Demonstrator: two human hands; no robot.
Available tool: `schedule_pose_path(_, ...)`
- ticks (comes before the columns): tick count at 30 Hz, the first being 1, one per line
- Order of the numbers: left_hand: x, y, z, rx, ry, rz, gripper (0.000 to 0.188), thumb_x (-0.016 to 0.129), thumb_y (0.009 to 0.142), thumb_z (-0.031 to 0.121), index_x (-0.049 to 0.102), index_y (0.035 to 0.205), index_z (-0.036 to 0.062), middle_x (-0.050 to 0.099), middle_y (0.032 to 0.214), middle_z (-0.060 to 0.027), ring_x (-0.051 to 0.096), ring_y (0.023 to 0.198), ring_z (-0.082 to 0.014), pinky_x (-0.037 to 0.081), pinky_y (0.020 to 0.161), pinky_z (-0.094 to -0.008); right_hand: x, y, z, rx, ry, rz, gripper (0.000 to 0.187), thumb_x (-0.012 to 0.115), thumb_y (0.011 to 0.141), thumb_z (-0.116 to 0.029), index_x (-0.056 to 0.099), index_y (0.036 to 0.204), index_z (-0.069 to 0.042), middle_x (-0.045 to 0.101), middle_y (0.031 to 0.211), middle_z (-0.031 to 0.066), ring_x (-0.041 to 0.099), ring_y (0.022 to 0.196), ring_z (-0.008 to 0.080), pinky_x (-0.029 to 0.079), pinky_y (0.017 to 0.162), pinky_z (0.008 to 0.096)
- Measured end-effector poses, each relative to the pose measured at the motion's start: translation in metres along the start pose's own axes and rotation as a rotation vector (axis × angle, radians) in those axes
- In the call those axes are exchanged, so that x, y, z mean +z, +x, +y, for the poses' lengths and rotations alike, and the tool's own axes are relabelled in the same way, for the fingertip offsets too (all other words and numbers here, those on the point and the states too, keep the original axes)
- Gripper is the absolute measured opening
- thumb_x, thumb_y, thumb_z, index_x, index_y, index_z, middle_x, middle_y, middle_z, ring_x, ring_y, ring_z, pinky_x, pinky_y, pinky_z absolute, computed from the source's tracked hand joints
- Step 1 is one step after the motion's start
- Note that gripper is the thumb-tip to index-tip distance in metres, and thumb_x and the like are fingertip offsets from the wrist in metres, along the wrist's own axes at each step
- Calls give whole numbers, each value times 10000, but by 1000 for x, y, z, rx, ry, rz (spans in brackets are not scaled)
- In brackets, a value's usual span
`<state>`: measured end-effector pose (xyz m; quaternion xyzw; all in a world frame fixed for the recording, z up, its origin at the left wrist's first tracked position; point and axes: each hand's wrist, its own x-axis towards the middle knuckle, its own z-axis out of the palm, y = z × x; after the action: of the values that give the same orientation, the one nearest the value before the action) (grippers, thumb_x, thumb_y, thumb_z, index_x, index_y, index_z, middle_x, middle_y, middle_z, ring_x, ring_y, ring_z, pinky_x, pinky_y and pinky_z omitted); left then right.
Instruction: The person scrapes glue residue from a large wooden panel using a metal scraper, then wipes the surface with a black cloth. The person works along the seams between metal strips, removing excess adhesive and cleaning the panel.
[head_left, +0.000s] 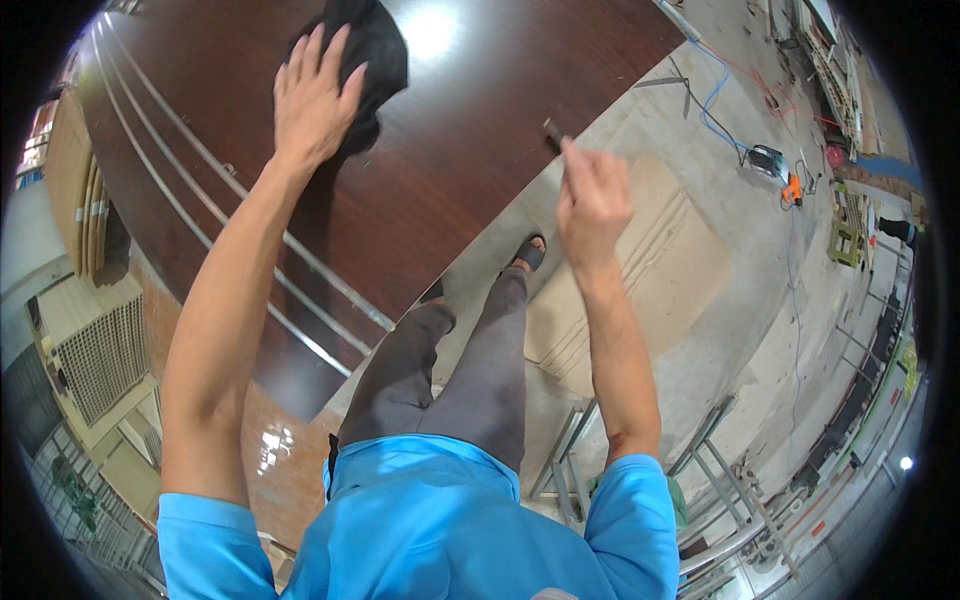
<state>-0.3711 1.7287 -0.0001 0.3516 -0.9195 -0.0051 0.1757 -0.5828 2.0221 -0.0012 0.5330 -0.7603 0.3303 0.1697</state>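
Observation:
My left hand (pixel 312 108) lies with its fingers spread over a bunched black cloth (pixel 382 55) at the far left part of the glossy dark brown panel (pixel 450 170). The hand rests on the cloth rather than gripping it. My right hand (pixel 597 205) is closed around a short, thin dark tool with a light tip (pixel 551 132), held near the panel's right edge. The exact kind of tool cannot be made out, as the fingers hide most of it.
Several long metal strips (pixel 330 275) run along the panel's left side. Flat cardboard (pixel 650 260) covers the floor to the right. Farther right are a blue hose (pixel 712 95), a dark device with an orange part (pixel 768 163) and a metal frame (pixel 715 455).

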Motion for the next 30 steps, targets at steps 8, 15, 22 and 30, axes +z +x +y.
schedule_pose_path(8, -74, -149, -59, -85, 0, -102, 630, 534, 1057, 393, 378, 1631, 188, 317, 1699, -137, 256, 1583, -352, 215, 1271, -551, -22, -66, -120, -139, 318, -23, 284, 713, 802, 48, 770, 1070, -26, 693, 905, 102, 642, 780, 241, 530, 649, 382)
schedule_pose_path(15, -73, -144, -58, -81, -35, -48, 587, 541, 1047, 369, 435, 1600, 203, 371, 1670, -139, 318, 1555, -356, 235, 1261, -553, 4, -59, -77, -18, 50, 5, 358, 686, 831, 50, 739, 1174, -39, 634, 852, 88, 609, 760, 258, 515, 656, 406)
schedule_pose_path(22, -66, -145, -65, -58, -62, 10, 569, 563, 1033, 368, 480, 1567, 191, 419, 1632, -176, 374, 1516, -379, 268, 1245, -541, -28, -114, -180, -125, 473, -58, 291, 692, 856, -47, 753, 1139, -20, 636, 844, 83, 611, 732, 228, 514, 627, 346)
schedule_pose_path(30, -66, -146, -68, -40, -70, 32, 570, 530, 1033, 391, 484, 1559, 178, 428, 1621, -192, 373, 1515, -378, 262, 1244, -532, 22, -111, -135, 101, 239, 185, 330, 766, 806, 51, 785, 1111, -74, 696, 900, 87, 649, 784, 254, 533, 661, 379)
